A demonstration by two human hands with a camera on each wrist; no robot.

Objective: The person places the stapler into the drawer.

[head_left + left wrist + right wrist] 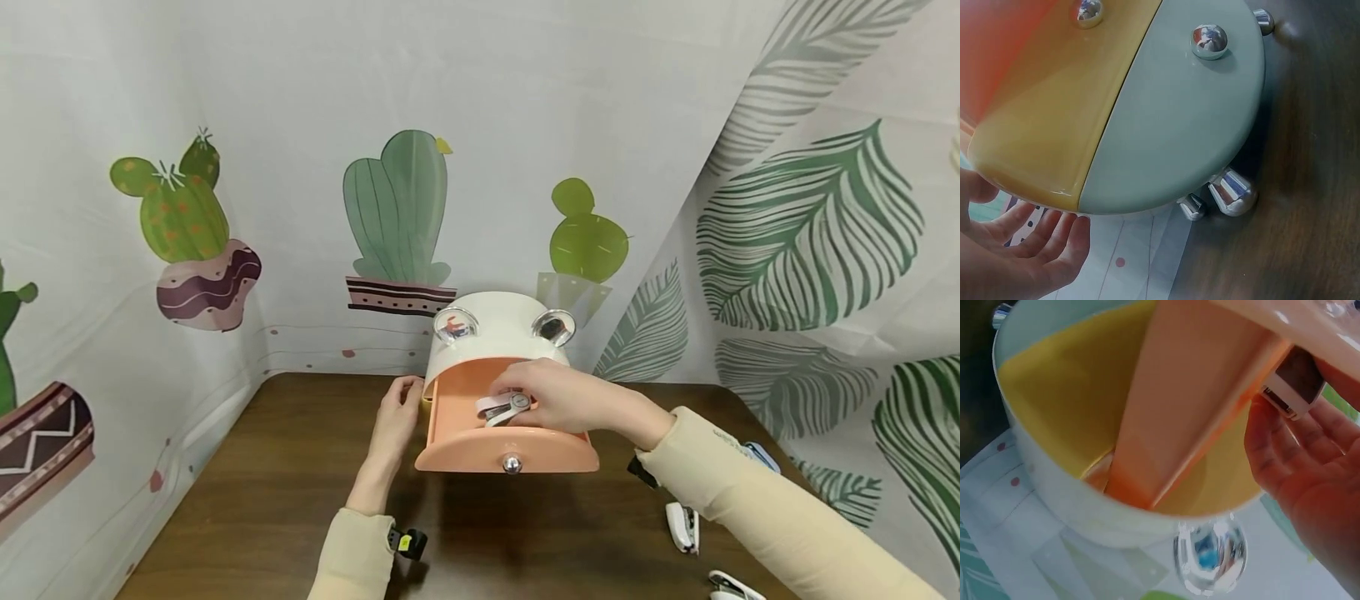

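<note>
A small white-and-pink stapler is held in my right hand, over the pulled-out orange drawer. In the right wrist view the stapler sits between thumb and fingers beside the drawer wall. The drawer belongs to a rounded white cabinet with shiny domed eyes on top. My left hand rests against the cabinet's left side, fingers loosely bent; in the left wrist view its fingertips are right at the edge near the yellow drawer front and green drawer front.
On the brown table, a white stapler lies to the right of the cabinet, and another stapler near the front edge. A light blue object is partly hidden behind my right sleeve. A printed curtain hangs close behind the cabinet.
</note>
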